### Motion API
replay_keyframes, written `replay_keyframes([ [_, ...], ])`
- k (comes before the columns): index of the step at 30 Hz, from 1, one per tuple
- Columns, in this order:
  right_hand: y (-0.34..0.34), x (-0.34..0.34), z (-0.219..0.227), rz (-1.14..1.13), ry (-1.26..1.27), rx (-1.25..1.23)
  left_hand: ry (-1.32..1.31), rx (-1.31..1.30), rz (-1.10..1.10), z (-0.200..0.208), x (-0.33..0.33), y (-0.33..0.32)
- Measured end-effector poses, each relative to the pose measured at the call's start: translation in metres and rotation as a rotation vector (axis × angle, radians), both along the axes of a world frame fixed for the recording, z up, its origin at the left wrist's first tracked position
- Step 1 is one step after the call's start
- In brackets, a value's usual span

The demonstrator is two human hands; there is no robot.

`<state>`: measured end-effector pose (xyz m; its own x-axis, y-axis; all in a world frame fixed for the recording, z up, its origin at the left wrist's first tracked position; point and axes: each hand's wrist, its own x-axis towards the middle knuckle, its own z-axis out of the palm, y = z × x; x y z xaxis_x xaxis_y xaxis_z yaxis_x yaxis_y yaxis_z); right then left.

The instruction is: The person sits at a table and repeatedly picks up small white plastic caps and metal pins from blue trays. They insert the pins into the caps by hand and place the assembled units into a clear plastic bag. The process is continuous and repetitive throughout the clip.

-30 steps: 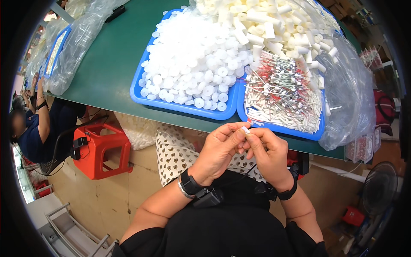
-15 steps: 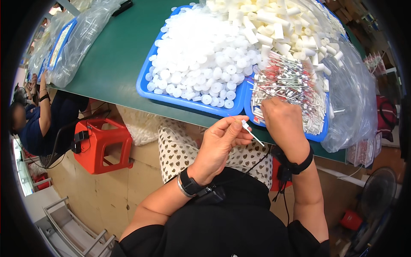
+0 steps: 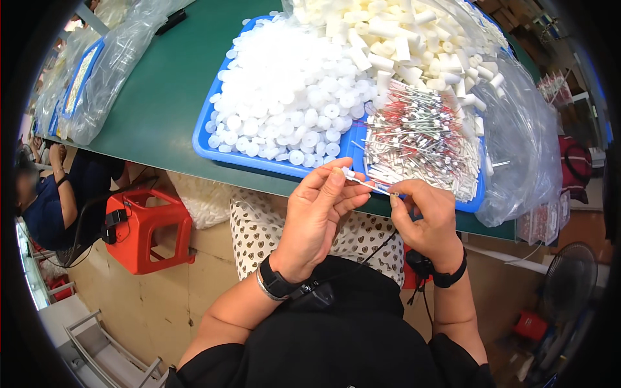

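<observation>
Between thumb and fingers, my left hand (image 3: 317, 210) pinches a white plastic pin (image 3: 370, 185), its blocky head at the fingertips and its thin shaft pointing right. My right hand (image 3: 427, 220) is closed in a pinch at the tip of that shaft, with a tiny pale round piece (image 3: 396, 194) at its fingertips, too small to name surely. Just beyond the hands stands a blue tray (image 3: 480, 194) with many thin pins (image 3: 414, 132), some with red parts, and short white tubes. Left of it a larger blue tray (image 3: 210, 150) is heaped with translucent white discs (image 3: 310, 119).
Cream foam cylinders (image 3: 414, 32) pile up in clear plastic (image 3: 524, 155) behind the trays on the green table (image 3: 149, 97). A red stool (image 3: 149, 226) stands to the left, near another person (image 3: 48, 197). A black fan (image 3: 572, 281) is at the lower right.
My right hand has come out of the pin tray, toward me, and now meets the shaft's tip. My left hand still grips the pin. The view has shifted slightly.
</observation>
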<state>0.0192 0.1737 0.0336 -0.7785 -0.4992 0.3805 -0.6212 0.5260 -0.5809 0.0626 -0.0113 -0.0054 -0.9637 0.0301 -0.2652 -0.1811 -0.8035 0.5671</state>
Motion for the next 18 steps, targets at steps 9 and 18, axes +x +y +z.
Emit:
replay_keyframes([
  [9,0.004,0.001,-0.001,0.015,0.099,0.016,0.027,-0.104,0.011,-0.002,-0.001,0.008],
  [18,0.011,0.0,0.011,-0.023,-1.048,-0.475,0.137,-0.204,-0.193,0.004,0.002,0.022],
])
